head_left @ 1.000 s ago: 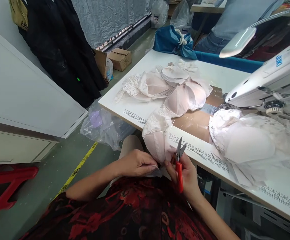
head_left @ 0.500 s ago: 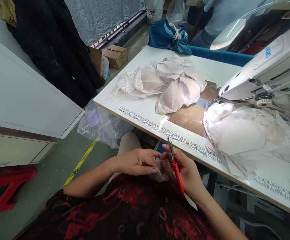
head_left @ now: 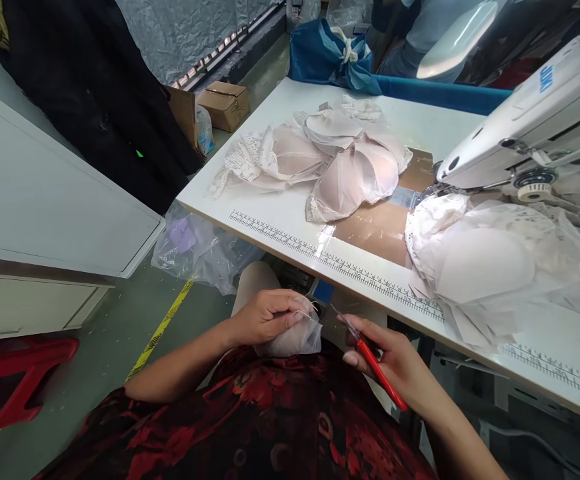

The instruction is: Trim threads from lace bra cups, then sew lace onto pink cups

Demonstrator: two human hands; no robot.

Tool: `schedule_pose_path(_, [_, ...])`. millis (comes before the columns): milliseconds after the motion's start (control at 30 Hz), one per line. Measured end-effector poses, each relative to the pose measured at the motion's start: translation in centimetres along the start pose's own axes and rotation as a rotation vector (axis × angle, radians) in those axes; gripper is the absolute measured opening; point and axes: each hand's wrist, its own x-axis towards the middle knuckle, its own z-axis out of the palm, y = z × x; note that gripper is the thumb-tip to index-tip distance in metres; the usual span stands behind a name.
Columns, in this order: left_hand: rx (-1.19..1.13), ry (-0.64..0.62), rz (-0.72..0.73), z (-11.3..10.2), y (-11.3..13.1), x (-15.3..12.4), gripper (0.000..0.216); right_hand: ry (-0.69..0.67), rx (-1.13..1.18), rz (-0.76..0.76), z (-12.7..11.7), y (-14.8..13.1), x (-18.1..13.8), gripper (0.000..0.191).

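Note:
My left hand (head_left: 276,316) pinches the edge of a pale sheer bra piece (head_left: 293,339) that hangs in my lap below the table edge. A thin thread or strap edge shows at the fingertips. To its right, my right hand (head_left: 390,352) is closed around red-handled scissors (head_left: 370,360), their blades pointing up and left toward the fabric but apart from it. On the table lie several pale pink lace-edged bra cups (head_left: 345,180) in a loose pile. A second heap of white bra cups (head_left: 485,260) sits under the sewing machine (head_left: 525,127).
The white table (head_left: 270,227) has a printed ruler along its front edge. A blue cloth bundle (head_left: 327,57) stands at the back, and a lamp (head_left: 457,43) hangs over it. A plastic bag (head_left: 200,247) and a red stool (head_left: 20,380) are at left. Another person sits beyond.
My hands have moved apart. The right hand with the scissors has shifted right and down, its blades now tilted left. My left hand has kept the fabric, which shows more fully.

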Motion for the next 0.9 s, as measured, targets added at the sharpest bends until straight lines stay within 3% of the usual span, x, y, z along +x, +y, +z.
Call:
schedule_pose_path(200, [0.015, 0.027, 0.008, 0.0, -0.2, -0.1, 0.024, -0.154, 0.025, 0.090, 0.7, -0.1, -0.5, 0.028])
schedule_pose_path(567, [-0.025, -0.040, 0.009, 0.5, -0.6, -0.4, 0.022, -0.115, -0.008, -0.031, 1.0, -1.3, 1.5, 0.038])
schedule_pose_path(900, [-0.046, -0.057, -0.016, 0.4, -0.8, -0.4, 0.026, -0.112, -0.025, -0.062, 1.3, -0.8, 1.6, 0.026])
